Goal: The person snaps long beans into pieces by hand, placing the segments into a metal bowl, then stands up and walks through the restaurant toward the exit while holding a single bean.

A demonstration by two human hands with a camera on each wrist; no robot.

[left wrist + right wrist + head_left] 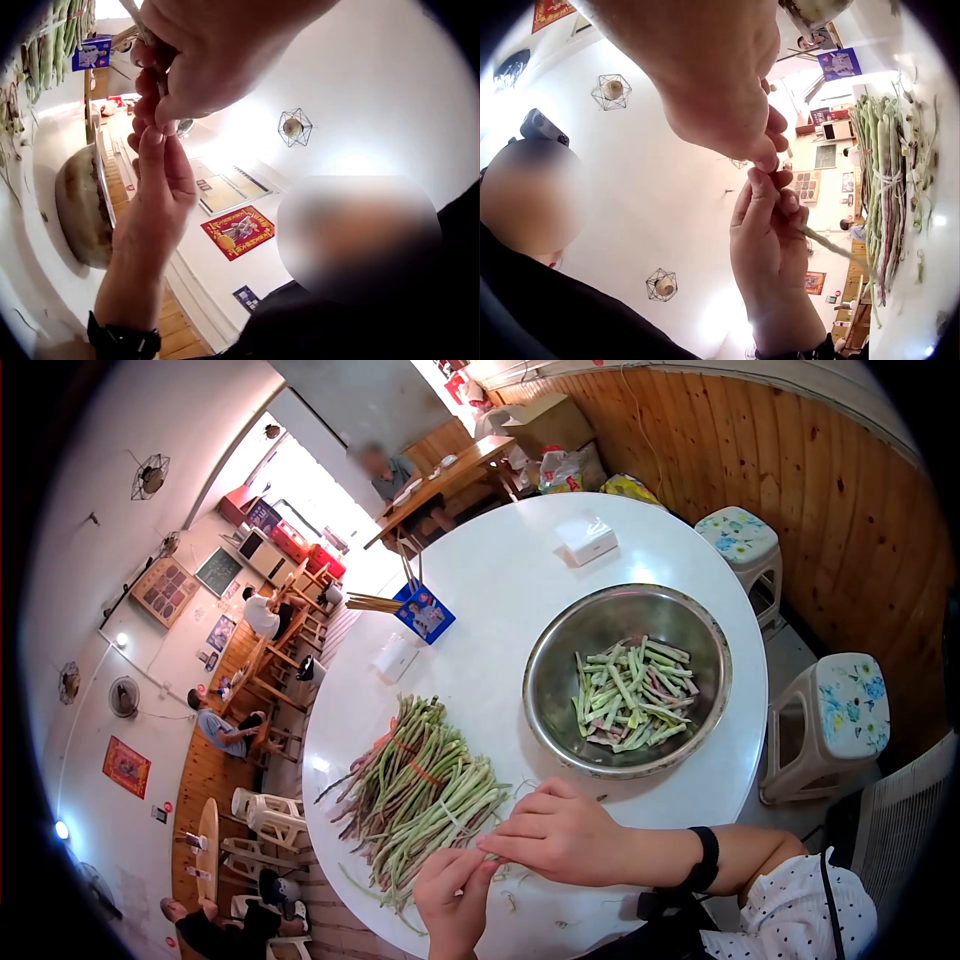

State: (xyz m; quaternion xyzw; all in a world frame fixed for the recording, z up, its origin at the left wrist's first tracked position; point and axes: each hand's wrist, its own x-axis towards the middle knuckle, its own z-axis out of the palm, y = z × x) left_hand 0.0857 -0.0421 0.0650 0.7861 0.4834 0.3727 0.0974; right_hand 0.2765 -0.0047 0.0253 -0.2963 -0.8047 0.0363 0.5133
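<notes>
A long green bean (829, 244) runs through the curled fingers of my left hand (455, 895), its tail hanging out past the little-finger side. My right hand (560, 835) meets the left at the fingertips, thumb and forefinger pinching the bean's end; the tip itself is hidden between the fingers. Just beyond both hands, bundles of long beans (425, 790), green and purplish, lie tied on the white round table (480, 690). To the right stands a steel bowl (545, 705) with short broken bean pieces (635, 690) inside.
Bean scraps (919, 187) lie beside the bundles. A blue chopstick holder (425, 615) and two white boxes, one a tissue box (587, 540), stand farther back. Plastic stools (850, 705) flank the table on the right. Several people sit at other tables.
</notes>
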